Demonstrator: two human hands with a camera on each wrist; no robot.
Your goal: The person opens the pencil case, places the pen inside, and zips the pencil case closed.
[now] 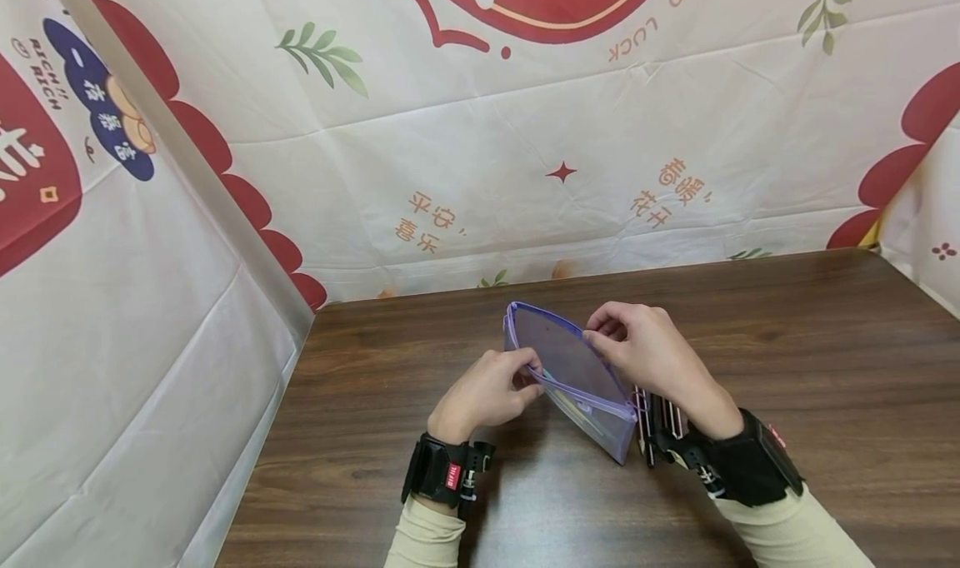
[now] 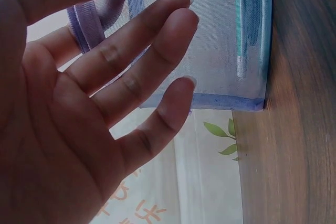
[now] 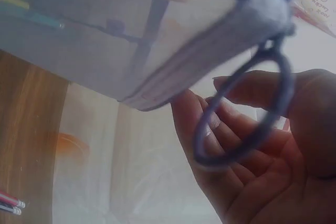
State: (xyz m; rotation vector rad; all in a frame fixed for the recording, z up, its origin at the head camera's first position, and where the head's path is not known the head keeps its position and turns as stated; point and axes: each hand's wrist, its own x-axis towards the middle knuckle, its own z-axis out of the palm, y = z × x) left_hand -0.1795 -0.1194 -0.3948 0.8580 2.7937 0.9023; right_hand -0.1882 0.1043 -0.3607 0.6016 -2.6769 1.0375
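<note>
A purple mesh zip pouch point(image 1: 566, 356) stands tilted above the table, its mouth spread wide. My left hand point(image 1: 487, 391) pinches the near rim between thumb and index finger; in the left wrist view the other fingers of the left hand point(image 2: 121, 87) extend loosely beside the mesh. At the far rim, my right hand point(image 1: 654, 353) holds the edge with its fingertips. Slim pens point(image 2: 243, 30) show through the mesh along the bottom. A purple loop point(image 3: 281, 98) hangs from the pouch's end in front of the right palm, in the right wrist view.
Several pencils point(image 1: 660, 426) lie on the brown wooden table point(image 1: 360, 460) just right of the pouch, partly hidden by the right wrist. A printed white cloth point(image 1: 510, 160) hangs behind the table, and another cloth point(image 1: 135, 343) stands along the left.
</note>
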